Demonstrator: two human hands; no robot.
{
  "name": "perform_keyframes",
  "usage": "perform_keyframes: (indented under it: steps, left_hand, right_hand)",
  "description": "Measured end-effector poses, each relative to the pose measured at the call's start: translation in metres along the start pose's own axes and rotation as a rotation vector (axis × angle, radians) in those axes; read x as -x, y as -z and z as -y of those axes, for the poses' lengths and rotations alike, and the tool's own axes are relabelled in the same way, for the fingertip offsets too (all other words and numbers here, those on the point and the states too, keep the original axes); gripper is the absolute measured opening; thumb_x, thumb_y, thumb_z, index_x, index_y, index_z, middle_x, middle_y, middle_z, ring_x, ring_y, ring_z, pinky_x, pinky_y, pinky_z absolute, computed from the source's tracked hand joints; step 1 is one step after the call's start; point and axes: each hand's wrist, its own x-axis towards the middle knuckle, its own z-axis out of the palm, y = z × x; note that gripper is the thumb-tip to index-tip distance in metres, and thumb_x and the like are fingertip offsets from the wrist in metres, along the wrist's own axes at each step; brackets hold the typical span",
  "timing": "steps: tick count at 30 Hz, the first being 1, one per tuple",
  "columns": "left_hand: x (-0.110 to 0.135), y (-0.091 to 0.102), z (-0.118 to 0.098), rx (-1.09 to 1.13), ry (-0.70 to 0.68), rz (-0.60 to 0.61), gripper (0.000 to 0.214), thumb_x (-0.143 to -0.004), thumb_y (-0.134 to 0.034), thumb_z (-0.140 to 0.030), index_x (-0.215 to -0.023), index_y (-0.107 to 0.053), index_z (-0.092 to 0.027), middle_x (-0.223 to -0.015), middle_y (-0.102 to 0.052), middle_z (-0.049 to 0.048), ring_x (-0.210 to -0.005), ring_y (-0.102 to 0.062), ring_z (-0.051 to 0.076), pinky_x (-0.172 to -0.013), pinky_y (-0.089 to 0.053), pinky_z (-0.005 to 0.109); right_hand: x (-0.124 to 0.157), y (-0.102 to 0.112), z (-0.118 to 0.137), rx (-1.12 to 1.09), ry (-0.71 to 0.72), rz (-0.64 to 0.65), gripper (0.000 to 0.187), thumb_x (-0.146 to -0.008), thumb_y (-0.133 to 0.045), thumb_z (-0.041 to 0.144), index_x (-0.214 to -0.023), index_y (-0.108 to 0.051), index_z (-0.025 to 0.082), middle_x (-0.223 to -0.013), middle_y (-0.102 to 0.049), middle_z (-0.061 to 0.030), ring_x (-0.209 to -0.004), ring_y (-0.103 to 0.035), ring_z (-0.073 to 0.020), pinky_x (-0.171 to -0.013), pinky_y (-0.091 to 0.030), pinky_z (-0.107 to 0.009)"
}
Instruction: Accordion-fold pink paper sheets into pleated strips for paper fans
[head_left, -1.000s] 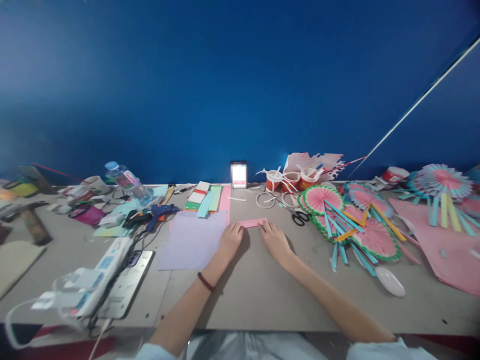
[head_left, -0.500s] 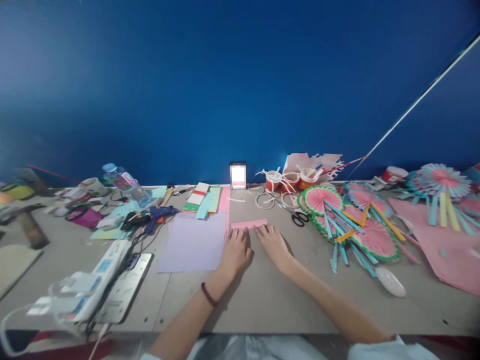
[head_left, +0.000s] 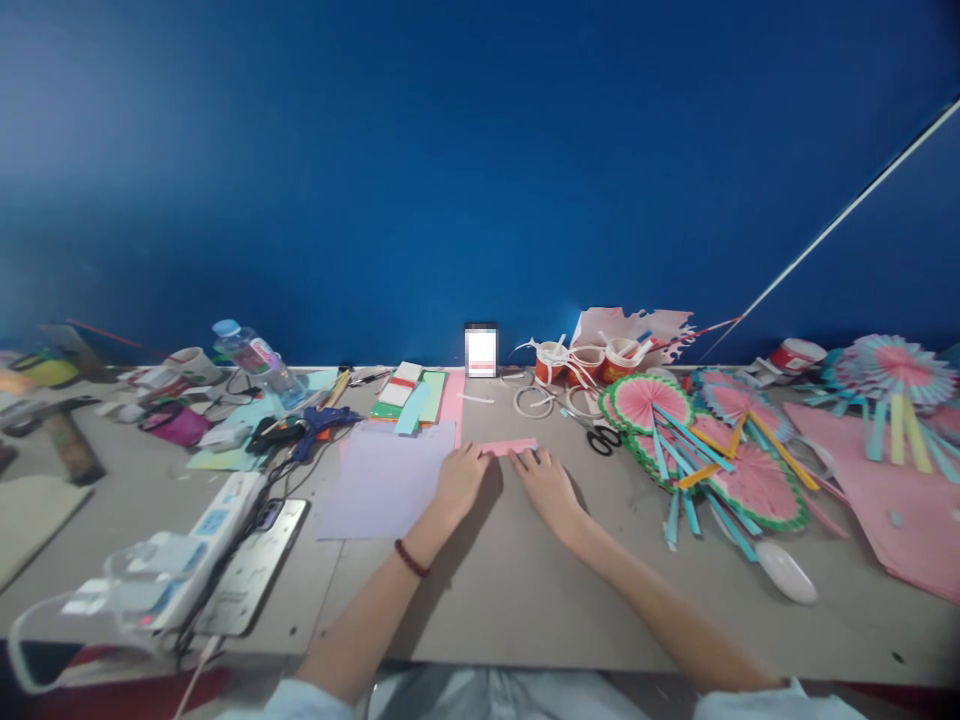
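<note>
A narrow pink strip of folded paper (head_left: 511, 446) lies crosswise on the grey table in front of me. My left hand (head_left: 460, 482) holds its left end down, fingers bent together over the edge. At the right end, my right hand (head_left: 546, 490) grips the near edge, its fingertips on the paper and a dark ring on one finger. Under and beside my left hand is a lilac sheet of paper (head_left: 382, 490). Black-handled scissors (head_left: 603, 438) rest to the right, beyond my right hand.
Pink-and-green paper fans (head_left: 649, 402) with blue strips pile up on the right, near a white computer mouse (head_left: 784, 571). A blue glue gun (head_left: 319, 428), a phone (head_left: 259, 565) and a power strip (head_left: 217, 535) lie left. Red cups (head_left: 550, 365) stand against the blue wall.
My left hand has shifted slightly left and up along the pink strip, uncovering more table beside it. My right hand stays on its end. The view has turned slightly.
</note>
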Motion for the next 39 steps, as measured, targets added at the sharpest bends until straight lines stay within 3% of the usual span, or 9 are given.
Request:
perform_keyframes:
  steps: [7, 10, 14, 18, 21, 28, 33, 39]
  left_hand:
    - [-0.017, -0.008, 0.028, 0.053, -0.165, -0.072, 0.017, -0.089, -0.052, -0.017, -0.08, -0.066, -0.016, -0.074, -0.059, 0.0045, -0.073, -0.055, 0.015, -0.063, -0.037, 0.027]
    - [-0.016, -0.015, 0.028, 0.014, -0.226, -0.135, 0.019, -0.088, -0.052, -0.013, -0.074, -0.064, -0.014, -0.069, -0.057, 0.0051, -0.068, -0.053, 0.016, -0.062, -0.036, 0.028]
    - [-0.012, -0.016, 0.022, 0.05, -0.21, -0.212, 0.02, -0.087, -0.05, -0.011, -0.073, -0.064, -0.014, -0.069, -0.058, 0.0052, -0.071, -0.053, 0.017, -0.066, -0.037, 0.029]
    - [-0.009, -0.006, 0.019, 0.363, -0.1, -0.251, 0.02, -0.09, -0.047, -0.019, -0.085, -0.066, -0.017, -0.08, -0.062, 0.0054, -0.08, -0.056, 0.017, -0.072, -0.042, 0.029]
    - [-0.007, 0.002, 0.022, 0.676, -0.003, -0.199, 0.022, -0.091, -0.048, -0.028, -0.091, -0.069, -0.02, -0.085, -0.063, 0.0051, -0.082, -0.058, 0.016, -0.075, -0.045, 0.028]
    - [-0.007, 0.009, 0.025, 1.091, 0.281, -0.215, 0.025, -0.072, -0.07, -0.033, -0.093, -0.071, -0.018, -0.084, -0.067, 0.0058, -0.08, -0.061, 0.018, -0.078, -0.048, 0.031]
    - [-0.004, 0.027, 0.016, 1.438, 0.472, -0.167, 0.045, -0.059, -0.079, -0.032, -0.099, -0.068, -0.014, -0.079, -0.066, 0.0026, -0.071, -0.061, 0.014, -0.071, -0.049, 0.027]
    - [0.002, 0.043, 0.015, 1.656, 0.686, -0.169, 0.046, -0.048, -0.085, -0.032, -0.089, -0.071, -0.014, -0.076, -0.067, 0.0026, -0.073, -0.063, 0.014, -0.07, -0.049, 0.024]
  right_hand:
    - [-0.006, 0.002, -0.014, -0.052, -0.01, 0.015, 0.039, -0.089, -0.045, 0.015, -0.126, -0.05, 0.026, -0.114, -0.057, -0.0118, -0.093, -0.051, -0.0237, -0.073, -0.043, -0.034]
    - [-0.009, 0.004, -0.016, -0.078, -0.046, 0.003, 0.03, -0.09, -0.047, 0.02, -0.119, -0.056, 0.025, -0.107, -0.059, -0.0109, -0.09, -0.051, -0.0231, -0.071, -0.041, -0.032]
    - [-0.011, 0.003, -0.02, -0.188, -0.085, -0.05, 0.019, -0.091, -0.049, 0.024, -0.104, -0.063, 0.024, -0.098, -0.063, -0.0081, -0.088, -0.053, -0.0215, -0.07, -0.039, -0.03]
    - [-0.012, -0.002, -0.031, -0.406, -0.132, -0.148, 0.015, -0.089, -0.053, 0.024, -0.091, -0.068, 0.024, -0.094, -0.066, -0.0056, -0.089, -0.054, -0.0204, -0.075, -0.04, -0.029]
    - [-0.014, -0.003, -0.04, -0.613, -0.123, -0.171, 0.012, -0.086, -0.056, 0.021, -0.085, -0.068, 0.021, -0.092, -0.068, -0.0051, -0.09, -0.056, -0.0198, -0.081, -0.041, -0.03]
    - [-0.013, 0.01, -0.048, -0.853, -0.128, -0.194, 0.013, -0.083, -0.057, 0.027, -0.082, -0.068, 0.021, -0.085, -0.07, -0.0051, -0.086, -0.06, -0.0204, -0.081, -0.042, -0.033]
    - [-0.008, 0.023, -0.054, -1.083, -0.225, -0.102, 0.019, -0.078, -0.056, 0.033, -0.081, -0.069, 0.02, -0.083, -0.07, -0.0041, -0.076, -0.061, -0.0172, -0.072, -0.044, -0.029]
    - [-0.004, 0.032, -0.063, -1.511, -0.441, 0.024, 0.031, -0.064, -0.066, 0.039, -0.085, -0.069, 0.017, -0.073, -0.069, -0.0014, -0.063, -0.058, -0.0133, -0.064, -0.045, -0.028]
